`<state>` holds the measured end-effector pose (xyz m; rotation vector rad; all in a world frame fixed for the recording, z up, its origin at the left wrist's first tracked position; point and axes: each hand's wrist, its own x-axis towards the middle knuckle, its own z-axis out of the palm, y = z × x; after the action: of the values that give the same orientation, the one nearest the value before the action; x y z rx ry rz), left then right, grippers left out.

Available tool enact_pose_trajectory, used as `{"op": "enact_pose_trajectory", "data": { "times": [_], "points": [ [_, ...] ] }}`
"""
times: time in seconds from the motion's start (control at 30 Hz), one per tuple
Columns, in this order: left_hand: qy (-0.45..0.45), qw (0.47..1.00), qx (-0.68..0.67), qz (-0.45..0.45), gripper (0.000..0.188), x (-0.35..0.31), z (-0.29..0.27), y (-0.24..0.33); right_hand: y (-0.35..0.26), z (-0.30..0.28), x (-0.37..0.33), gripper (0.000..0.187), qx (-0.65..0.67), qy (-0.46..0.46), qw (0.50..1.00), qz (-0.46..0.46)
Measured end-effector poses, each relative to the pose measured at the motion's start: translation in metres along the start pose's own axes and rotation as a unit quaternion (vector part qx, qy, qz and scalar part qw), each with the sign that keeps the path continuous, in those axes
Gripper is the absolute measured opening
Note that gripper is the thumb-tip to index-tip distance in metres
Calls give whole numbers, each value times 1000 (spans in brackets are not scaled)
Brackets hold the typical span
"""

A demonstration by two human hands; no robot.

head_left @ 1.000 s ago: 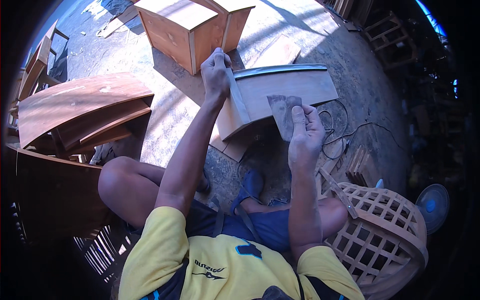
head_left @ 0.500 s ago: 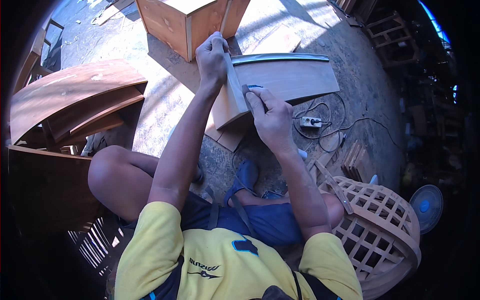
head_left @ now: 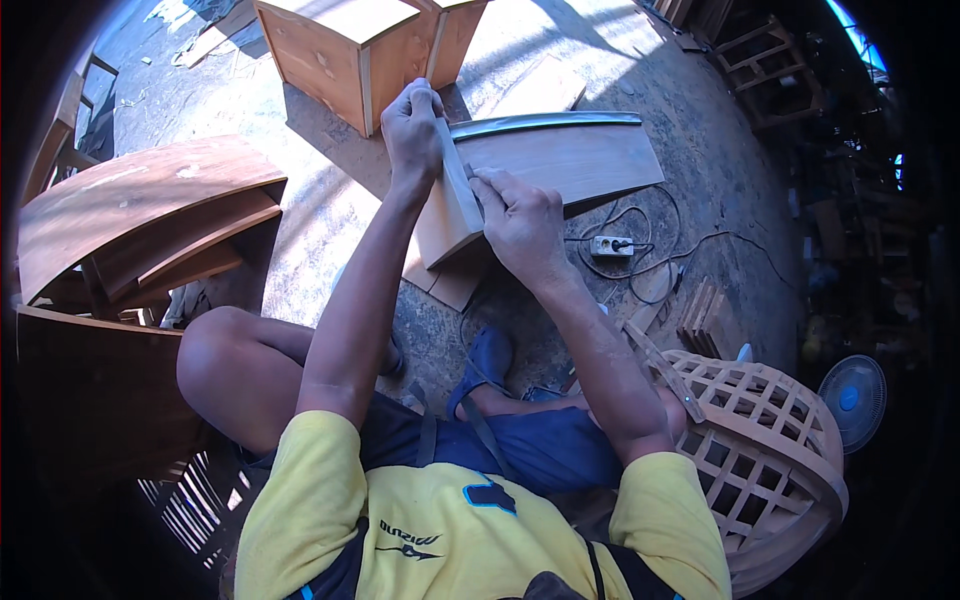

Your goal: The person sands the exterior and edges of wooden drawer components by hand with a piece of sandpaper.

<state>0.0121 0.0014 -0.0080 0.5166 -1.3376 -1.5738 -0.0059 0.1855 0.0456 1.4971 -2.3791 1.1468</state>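
Observation:
A pale wooden workpiece [head_left: 545, 165] stands before me, with a long side panel reaching right and a narrower end board [head_left: 457, 200] pointing toward me. My left hand [head_left: 412, 140] is closed round the far end of that board's upper edge. Against the same board, nearer me, my right hand [head_left: 522, 215] pinches a small brown piece that looks like folded sandpaper; only a sliver shows past the fingertips. A shiny, pale strip [head_left: 545, 124] runs along the panel's far edge.
Ahead stands a wooden cabinet [head_left: 335, 65]. Curved wooden furniture [head_left: 150, 215] is at the left. A white power socket [head_left: 612, 246] with looped cable lies right of the workpiece. A latticed wooden frame [head_left: 755, 430] and a fan [head_left: 853, 403] are at the lower right.
My right hand has slid slightly left along the board, and the brown piece is now mostly covered by the fingers. My left hand keeps its grip; the view has shifted a little.

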Motion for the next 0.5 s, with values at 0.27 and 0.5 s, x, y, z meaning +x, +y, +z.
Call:
{"op": "enact_pose_trajectory", "data": {
  "times": [0.27, 0.5],
  "points": [
    [14, 999, -28, -31, 36, -3, 1, 5, 1, 13, 23, 20, -33, -9, 999, 21],
    [7, 1000, -5, -1, 39, -1, 6, 2, 7, 8, 19, 20, -12, -10, 1000, 18]
  ]
}}
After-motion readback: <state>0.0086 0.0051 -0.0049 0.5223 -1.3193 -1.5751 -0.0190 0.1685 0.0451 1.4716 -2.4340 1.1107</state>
